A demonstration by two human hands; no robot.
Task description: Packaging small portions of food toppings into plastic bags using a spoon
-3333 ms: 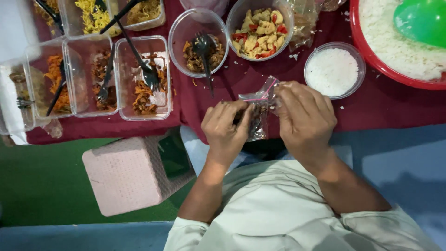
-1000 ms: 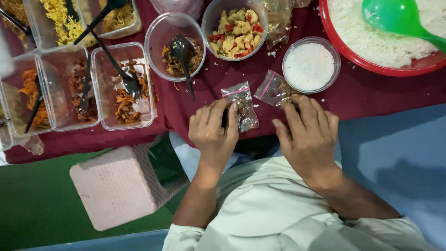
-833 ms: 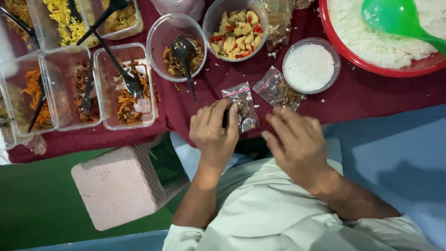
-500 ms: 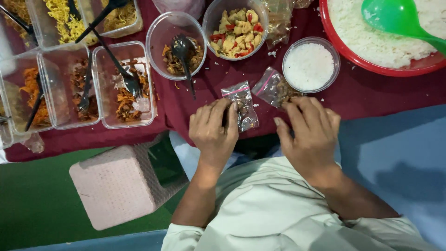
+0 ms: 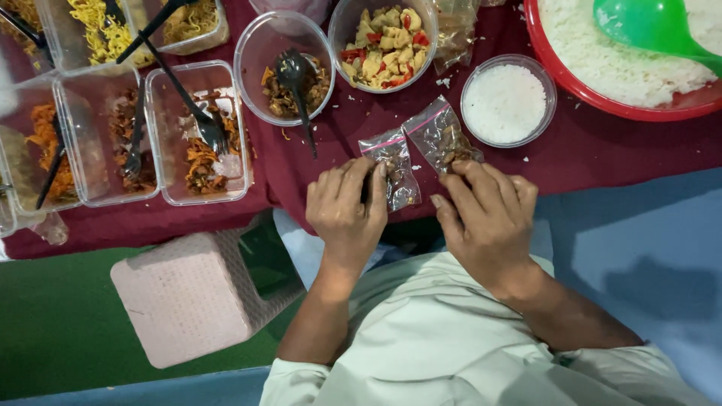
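Two small clear zip bags of dark brown food lie side by side on the maroon tablecloth (image 5: 602,150). My left hand (image 5: 346,210) rests at the table's near edge, its fingertips on the left bag (image 5: 395,169). My right hand (image 5: 485,218) grips the lower end of the right bag (image 5: 436,135), which has a pink seal strip and points up toward the small round tub of white rice (image 5: 508,101).
Behind the bags stand a round bowl with a black fork (image 5: 289,71) and a bowl of yellow and red food (image 5: 383,41). Rectangular tubs with black forks (image 5: 192,128) line the left. A red basin of rice with a green scoop (image 5: 639,53) sits far right. A pink stool (image 5: 188,301) stands below.
My right hand slid the second bag leftward, beside the first one. My left hand stayed on the left bag. Earlier both hands held one bag together.
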